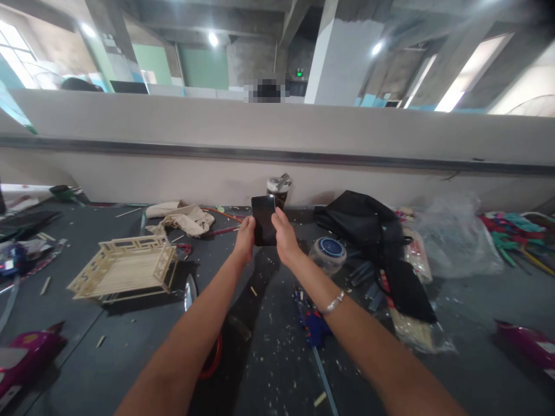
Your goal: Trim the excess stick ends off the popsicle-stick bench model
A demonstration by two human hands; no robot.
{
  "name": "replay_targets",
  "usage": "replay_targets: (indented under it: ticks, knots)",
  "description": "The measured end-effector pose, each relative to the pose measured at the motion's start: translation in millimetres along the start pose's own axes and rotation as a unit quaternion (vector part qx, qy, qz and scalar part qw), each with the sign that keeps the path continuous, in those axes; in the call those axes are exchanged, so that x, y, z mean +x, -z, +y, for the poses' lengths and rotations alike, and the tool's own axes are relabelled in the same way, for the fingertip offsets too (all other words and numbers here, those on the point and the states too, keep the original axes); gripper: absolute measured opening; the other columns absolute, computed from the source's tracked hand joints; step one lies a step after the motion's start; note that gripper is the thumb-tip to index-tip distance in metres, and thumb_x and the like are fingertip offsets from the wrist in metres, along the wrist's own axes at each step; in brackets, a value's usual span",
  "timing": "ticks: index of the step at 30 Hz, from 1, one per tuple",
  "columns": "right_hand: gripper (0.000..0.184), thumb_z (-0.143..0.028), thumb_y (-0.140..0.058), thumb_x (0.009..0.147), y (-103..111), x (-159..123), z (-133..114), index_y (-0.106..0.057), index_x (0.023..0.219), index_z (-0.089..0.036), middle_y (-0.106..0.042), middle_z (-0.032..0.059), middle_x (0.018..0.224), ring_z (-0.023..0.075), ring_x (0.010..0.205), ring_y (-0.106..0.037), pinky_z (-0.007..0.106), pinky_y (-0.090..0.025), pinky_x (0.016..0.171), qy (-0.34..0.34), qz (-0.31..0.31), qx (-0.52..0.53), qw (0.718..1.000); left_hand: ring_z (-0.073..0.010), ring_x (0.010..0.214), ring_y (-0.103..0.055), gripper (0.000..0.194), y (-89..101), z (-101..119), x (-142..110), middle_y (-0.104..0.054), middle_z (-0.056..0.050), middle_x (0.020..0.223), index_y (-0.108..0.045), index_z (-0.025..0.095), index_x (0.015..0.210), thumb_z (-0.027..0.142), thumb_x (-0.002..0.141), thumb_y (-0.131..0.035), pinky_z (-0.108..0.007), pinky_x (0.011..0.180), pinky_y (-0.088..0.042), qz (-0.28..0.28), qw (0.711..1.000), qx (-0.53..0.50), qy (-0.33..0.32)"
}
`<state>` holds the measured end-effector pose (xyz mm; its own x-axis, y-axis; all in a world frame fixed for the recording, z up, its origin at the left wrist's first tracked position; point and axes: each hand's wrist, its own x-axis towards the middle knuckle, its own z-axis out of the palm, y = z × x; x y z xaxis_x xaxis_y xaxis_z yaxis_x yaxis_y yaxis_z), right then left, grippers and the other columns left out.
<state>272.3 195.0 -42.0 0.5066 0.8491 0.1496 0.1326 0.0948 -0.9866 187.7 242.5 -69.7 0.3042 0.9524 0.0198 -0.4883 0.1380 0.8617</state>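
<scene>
Both my arms reach forward over the dark table. Between my hands stands a black phone, upright with its dark screen toward me. My left hand grips its left edge with curled fingers. My right hand closes on its right edge, and a silver bracelet circles that wrist. Just behind the phone stands a lidded drink cup against the wall.
A small wooden stick-built bed model sits at left, with a beige cloth behind it. A black bag, a tape roll, a clear plastic bag and coloured sticks lie at right. Magenta tools lie at both front corners.
</scene>
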Motion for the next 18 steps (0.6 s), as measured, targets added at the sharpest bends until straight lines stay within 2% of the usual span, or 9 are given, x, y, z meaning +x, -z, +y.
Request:
replay_targets:
  ticks: [2, 4, 6, 7, 9, 10, 13, 15, 18]
  knots:
    - [0.057, -0.044, -0.038, 0.092, 1, -29, -19, -0.037, 0.142, -0.017, -0.038, 0.0063, 0.150, 0.0189, 0.138, -0.036, 0.039, -0.031, 0.112, 0.004, -0.030, 0.013, 0.999, -0.0159, 0.085, -0.060, 0.027, 6.3, 17, -32, -0.065, 0.000, 0.089, -0.061, 0.020, 0.089, 0.043, 0.075, -0.066, -0.027, 0.079, -0.046, 0.006, 1.000, -0.005, -0.004]
    - [0.059, -0.047, -0.038, 0.092, 10, -63, -35, -0.035, 0.143, -0.018, -0.042, 0.0072, 0.147, 0.0207, 0.136, -0.039, 0.039, -0.036, 0.109, 0.008, -0.086, 0.030, 0.996, -0.0154, 0.082, -0.060, 0.027, 12.7, 29, -66, -0.066, 0.000, 0.088, -0.061, 0.020, 0.090, 0.043, 0.077, -0.065, -0.027, 0.076, -0.047, 0.020, 1.000, -0.015, 0.002]
    - [0.061, -0.048, -0.040, 0.092, 30, -99, -42, -0.030, 0.145, -0.020, -0.049, 0.0086, 0.141, 0.0220, 0.130, -0.047, 0.040, -0.041, 0.105, 0.005, -0.146, 0.027, 0.989, -0.0156, 0.077, -0.062, 0.028, 19.7, 37, -100, -0.068, 0.000, 0.087, -0.062, 0.020, 0.094, 0.042, 0.077, -0.064, -0.027, 0.072, -0.048, 0.054, 0.997, -0.049, 0.037]
    - [0.060, -0.045, -0.042, 0.091, 44, -117, -41, -0.030, 0.145, -0.021, -0.053, 0.0096, 0.137, 0.0221, 0.126, -0.051, 0.040, -0.043, 0.103, 0.003, -0.154, 0.002, 0.988, -0.0161, 0.075, -0.062, 0.028, 23.2, 40, -115, -0.068, -0.001, 0.087, -0.063, 0.020, 0.094, 0.041, 0.077, -0.064, -0.028, 0.071, -0.049, 0.073, 0.993, -0.075, 0.062]
    - [0.057, -0.034, -0.048, 0.088, 77, -151, -27, -0.034, 0.142, -0.022, -0.059, 0.0113, 0.128, 0.0238, 0.117, -0.057, 0.044, -0.046, 0.100, 0.027, -0.131, -0.113, 0.984, -0.0184, 0.074, -0.064, 0.027, 29.4, 40, -138, -0.070, -0.002, 0.088, -0.064, 0.019, 0.095, 0.040, 0.078, -0.064, -0.032, 0.070, -0.051, 0.099, 0.981, -0.121, 0.116]
    - [0.060, -0.026, -0.050, 0.083, 93, -166, -16, -0.035, 0.142, -0.021, -0.058, 0.0121, 0.129, 0.0253, 0.118, -0.056, 0.047, -0.043, 0.102, 0.058, -0.100, -0.199, 0.973, -0.0192, 0.074, -0.065, 0.026, 31.7, 39, -145, -0.071, -0.003, 0.088, -0.065, 0.020, 0.096, 0.038, 0.078, -0.063, -0.033, 0.070, -0.052, 0.110, 0.975, -0.139, 0.134]
    - [0.066, -0.011, -0.046, 0.073, 135, -192, 26, -0.040, 0.139, -0.016, -0.052, 0.0158, 0.134, 0.0316, 0.126, -0.046, 0.057, -0.036, 0.105, 0.127, -0.049, -0.414, 0.900, -0.0203, 0.077, -0.066, 0.025, 33.5, 31, -152, -0.072, -0.003, 0.087, -0.065, 0.020, 0.098, 0.036, 0.079, -0.062, -0.035, 0.073, -0.053, 0.128, 0.966, -0.166, 0.152]
    - [0.063, -0.009, -0.044, 0.075, 153, -195, 46, -0.042, 0.138, -0.015, -0.052, 0.0167, 0.135, 0.0316, 0.124, -0.048, 0.056, -0.039, 0.102, 0.143, -0.090, -0.470, 0.866, -0.0209, 0.080, -0.067, 0.026, 32.0, 25, -150, -0.072, -0.003, 0.087, -0.065, 0.021, 0.099, 0.037, 0.078, -0.064, -0.035, 0.074, -0.054, 0.121, 0.968, -0.169, 0.139]
    - [0.059, -0.011, -0.039, 0.083, 174, -189, 58, -0.035, 0.142, -0.014, -0.058, 0.0171, 0.126, 0.0280, 0.114, -0.057, 0.052, -0.046, 0.097, 0.151, -0.149, -0.486, 0.848, -0.0199, 0.081, -0.067, 0.026, 31.9, 18, -147, -0.072, -0.002, 0.087, -0.065, 0.020, 0.096, 0.037, 0.076, -0.067, -0.032, 0.073, -0.053, 0.111, 0.972, -0.173, 0.115]
